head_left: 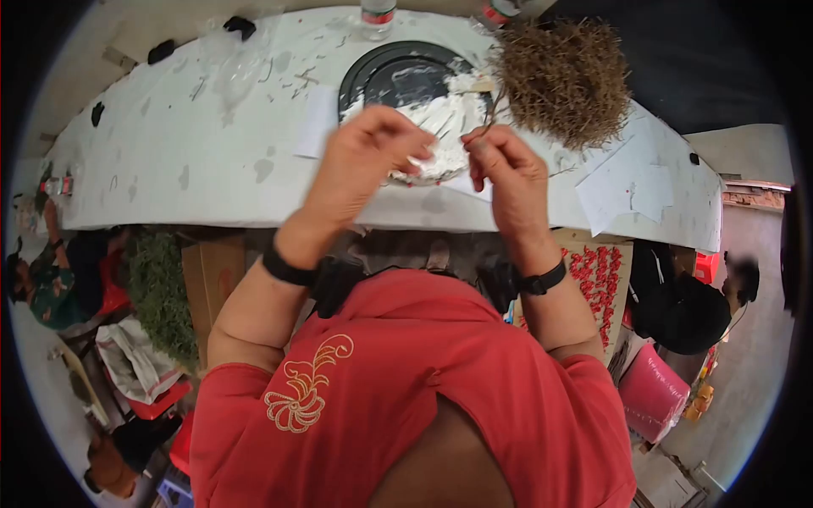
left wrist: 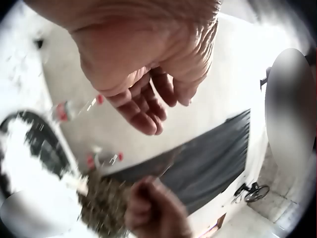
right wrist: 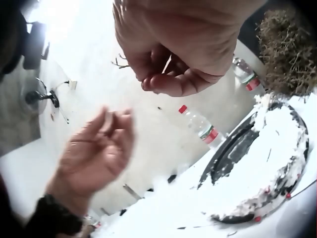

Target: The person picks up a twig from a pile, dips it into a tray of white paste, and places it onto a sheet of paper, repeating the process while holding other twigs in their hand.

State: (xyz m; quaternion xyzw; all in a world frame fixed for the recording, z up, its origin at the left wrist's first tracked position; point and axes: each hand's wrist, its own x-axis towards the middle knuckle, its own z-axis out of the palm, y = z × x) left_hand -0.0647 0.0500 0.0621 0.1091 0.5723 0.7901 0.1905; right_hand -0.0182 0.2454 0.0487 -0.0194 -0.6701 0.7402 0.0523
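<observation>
Twig (right wrist: 119,62): likely light, dry, brittle; best pinched gently near its end, as in right hand (head_left: 508,173); left hand (head_left: 364,157) half-curled, hold unclear.

On white table (head_left: 212,161): black tray (head_left: 373,68) of white paste (head_left: 449,114), brown twig pile (head_left: 563,80) beside; right hand (head_left: 508,173) pinching twig (head_left: 489,118), left hand (head_left: 364,157) above paste.

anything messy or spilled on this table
Yes: the white paste is heaped over the near rim of the black tray, and loose twigs lie scattered on the table away from the twig pile.
</observation>
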